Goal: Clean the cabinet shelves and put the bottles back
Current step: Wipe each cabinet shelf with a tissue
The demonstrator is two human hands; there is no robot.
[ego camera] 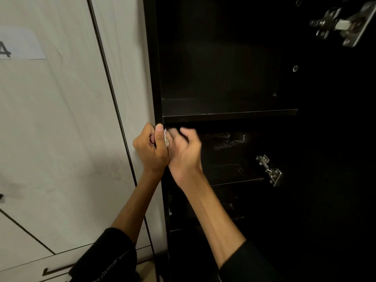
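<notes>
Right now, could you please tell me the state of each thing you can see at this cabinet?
Black cabinet: open, interior dark.
Upper black shelf: bare, no bottles on it.
Small white cloth or tissue: bunched between the two hands.
Left hand: curled, gripping the cloth at the cabinet's front edge.
Right hand: blurred, fingers curled beside the cloth; grip unclear.
Metal hinges: on the right side.
</notes>
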